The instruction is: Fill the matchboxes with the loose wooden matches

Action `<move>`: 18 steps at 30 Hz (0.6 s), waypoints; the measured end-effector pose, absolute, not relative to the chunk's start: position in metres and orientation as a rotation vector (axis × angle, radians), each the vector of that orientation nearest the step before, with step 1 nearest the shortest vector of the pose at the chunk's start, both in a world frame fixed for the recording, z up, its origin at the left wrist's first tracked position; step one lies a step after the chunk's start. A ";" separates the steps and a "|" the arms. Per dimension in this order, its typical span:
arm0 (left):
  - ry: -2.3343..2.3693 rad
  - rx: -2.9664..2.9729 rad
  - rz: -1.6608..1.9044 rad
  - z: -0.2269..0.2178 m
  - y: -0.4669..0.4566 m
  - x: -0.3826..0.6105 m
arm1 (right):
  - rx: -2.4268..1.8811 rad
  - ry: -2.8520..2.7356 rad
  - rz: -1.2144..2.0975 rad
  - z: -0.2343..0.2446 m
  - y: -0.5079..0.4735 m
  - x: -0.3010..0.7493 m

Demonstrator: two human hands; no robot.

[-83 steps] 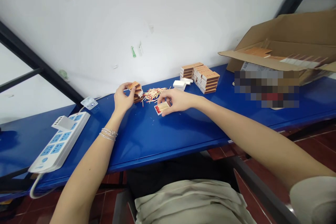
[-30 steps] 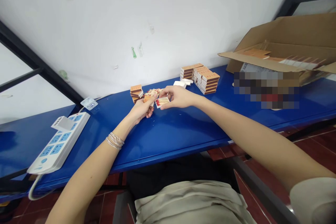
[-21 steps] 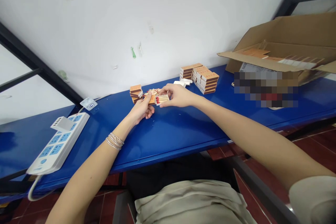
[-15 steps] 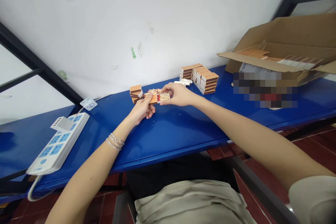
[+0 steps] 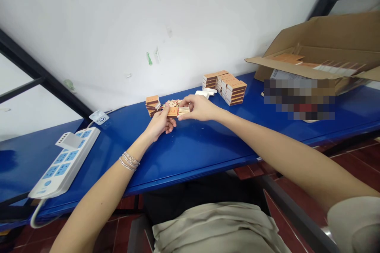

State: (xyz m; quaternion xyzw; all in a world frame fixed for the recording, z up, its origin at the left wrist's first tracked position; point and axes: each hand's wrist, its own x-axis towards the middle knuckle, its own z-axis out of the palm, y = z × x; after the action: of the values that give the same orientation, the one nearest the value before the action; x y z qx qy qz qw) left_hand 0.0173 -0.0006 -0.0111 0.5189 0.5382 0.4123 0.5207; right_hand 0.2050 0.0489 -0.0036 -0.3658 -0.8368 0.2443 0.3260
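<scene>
My left hand (image 5: 160, 121) grips an orange matchbox sleeve (image 5: 172, 111) above the blue table (image 5: 192, 146). My right hand (image 5: 199, 107) pinches the white inner tray of matches (image 5: 184, 110), which sits most of the way inside the sleeve. Behind the hands lies a loose pile of matches (image 5: 173, 103), and to its left a small stack of orange matchboxes (image 5: 152, 103).
A larger stack of matchboxes (image 5: 228, 87) and a few white trays (image 5: 204, 93) stand at the back. An open cardboard box (image 5: 320, 55) fills the right end. A white and blue power strip (image 5: 65, 158) lies at the left, near the table's front edge.
My left hand took a sleeve from the small stack and brought it to the tray. My right hand lifted the tray and has slid it into the sleeve.
</scene>
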 end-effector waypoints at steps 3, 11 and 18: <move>1.269 1.234 1.062 -0.011 0.000 0.019 | -0.916 -2.074 0.942 -0.008 0.049 0.201; 1.247 1.191 1.176 -0.011 0.001 0.022 | -0.752 -1.672 1.524 -0.007 0.039 0.188; 1.112 1.194 1.119 -0.005 -0.003 0.023 | -0.721 -1.488 1.725 0.004 0.036 0.193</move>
State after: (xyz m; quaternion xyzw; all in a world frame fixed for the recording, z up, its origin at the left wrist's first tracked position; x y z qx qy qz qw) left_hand 0.0228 -0.0033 -0.0054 0.5042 0.4697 0.4727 0.5493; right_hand 0.1931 0.0363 0.0044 -0.2808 -0.5791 0.6714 0.3674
